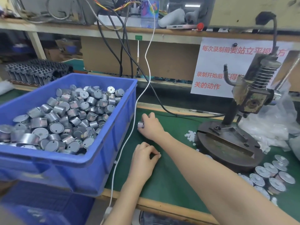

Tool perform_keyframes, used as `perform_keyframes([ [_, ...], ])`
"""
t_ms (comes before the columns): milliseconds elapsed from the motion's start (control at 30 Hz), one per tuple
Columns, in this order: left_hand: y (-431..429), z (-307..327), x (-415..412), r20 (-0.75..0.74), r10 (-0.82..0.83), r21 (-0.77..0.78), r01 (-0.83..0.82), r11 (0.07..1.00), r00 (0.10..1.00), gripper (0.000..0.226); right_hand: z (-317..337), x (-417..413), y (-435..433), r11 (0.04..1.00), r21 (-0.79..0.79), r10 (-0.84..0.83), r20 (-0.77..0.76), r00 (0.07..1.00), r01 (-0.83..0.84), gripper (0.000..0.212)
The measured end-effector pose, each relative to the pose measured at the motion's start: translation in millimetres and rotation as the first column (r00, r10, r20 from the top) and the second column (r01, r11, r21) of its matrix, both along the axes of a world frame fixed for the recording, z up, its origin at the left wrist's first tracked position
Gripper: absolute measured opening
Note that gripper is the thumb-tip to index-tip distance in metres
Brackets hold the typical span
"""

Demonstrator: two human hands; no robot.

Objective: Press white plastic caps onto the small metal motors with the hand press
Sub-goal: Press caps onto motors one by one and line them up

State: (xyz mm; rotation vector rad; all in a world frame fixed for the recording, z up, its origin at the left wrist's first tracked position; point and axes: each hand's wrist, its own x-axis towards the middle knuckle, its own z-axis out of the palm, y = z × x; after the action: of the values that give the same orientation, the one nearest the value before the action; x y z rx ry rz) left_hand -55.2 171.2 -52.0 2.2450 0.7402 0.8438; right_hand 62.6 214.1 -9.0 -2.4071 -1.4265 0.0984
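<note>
The small round silver metal motor [140, 125] is in the right hand [151, 126]. It is low over the green bench [170, 179], just beside the right wall of the big blue plastic bin [97, 161]. The right hand's fingers [145, 117] are curled round the motor and grip it. The right arm reaches across from the lower right corner.

Just below is the left hand [142, 159], down on the bench. Its fingers [155, 154] are curled in and the tips meet the thumb (I cannot tell if they pinch something tiny or nothing at all).

The blue bin sits on the left and is heaped with many more silver motors [65, 120]. A thin white cable [135, 109] hangs down between the bin and the two hands.

To the right stands the old dark metal hand press [250, 98]. It has a spring near its top and a round flat base [227, 146]. A little pile of small white plastic caps [191, 137] lies on the bench, right at the left edge of the base. Near the bottom right lies a bunch of motors with a white cap in the middle [274, 174], close together. By the press, on the far right, is a clear plastic bag [276, 127]. A white paper sign with red writing [215, 65] hangs behind the press, under the long wooden shelf [81, 29].
</note>
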Motion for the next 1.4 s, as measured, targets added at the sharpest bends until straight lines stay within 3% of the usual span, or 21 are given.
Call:
perform_keyframes([
  [200, 0, 0, -3, -0.004, 0.021, 0.019, -0.021, 1.000, 1.000, 0.007, -2, -1, -10, 0.995, 0.079, 0.077, -0.118, 0.990, -0.068, 0.032],
  [400, -2, 3, -4, -0.027, 0.025, 0.035, -0.024, 0.999, 0.999, 0.006, -9, -4, -39, 0.972, 0.230, 0.026, -0.263, 0.965, 0.037, 0.028],
  [500, -1, 2, -4, -0.032, 0.030, 0.037, -0.029, 0.999, 0.999, 0.006, -10, -2, -62, 0.973, 0.230, 0.045, -0.300, 0.953, 0.026, 0.029],
  [733, -4, 3, -6, -0.033, 0.044, 0.079, -0.042, 0.996, 0.998, 0.006, -14, 0, -95, 0.994, 0.107, -0.014, -0.191, 0.981, 0.035, 0.033],
  [967, -10, 1, -6, -0.102, 0.058, 0.242, -0.032, 0.970, 0.993, 0.007, -21, -8, -120, 0.995, 0.062, -0.079, -0.036, 0.996, 0.081, 0.058],
  [1167, -18, 2, -2, -0.082, 0.022, 0.181, -0.007, 0.983, 0.996, 0.007, -33, -18, -139, 0.989, 0.131, -0.085, 0.069, 0.994, 0.075, 0.052],
  [1333, -27, 1, 5, -0.081, 0.020, 0.178, -0.005, 0.984, 0.997, 0.009, -33, -20, -147, 0.939, 0.322, -0.064, -0.190, 0.980, 0.123, 0.046],
  [1400, -26, -1, 4, -0.098, 0.002, 0.201, 0.018, 0.979, 0.995, 0.010, -35, -22, -152, 0.923, 0.348, -0.091, -0.222, 0.971, 0.166, 0.042],
])
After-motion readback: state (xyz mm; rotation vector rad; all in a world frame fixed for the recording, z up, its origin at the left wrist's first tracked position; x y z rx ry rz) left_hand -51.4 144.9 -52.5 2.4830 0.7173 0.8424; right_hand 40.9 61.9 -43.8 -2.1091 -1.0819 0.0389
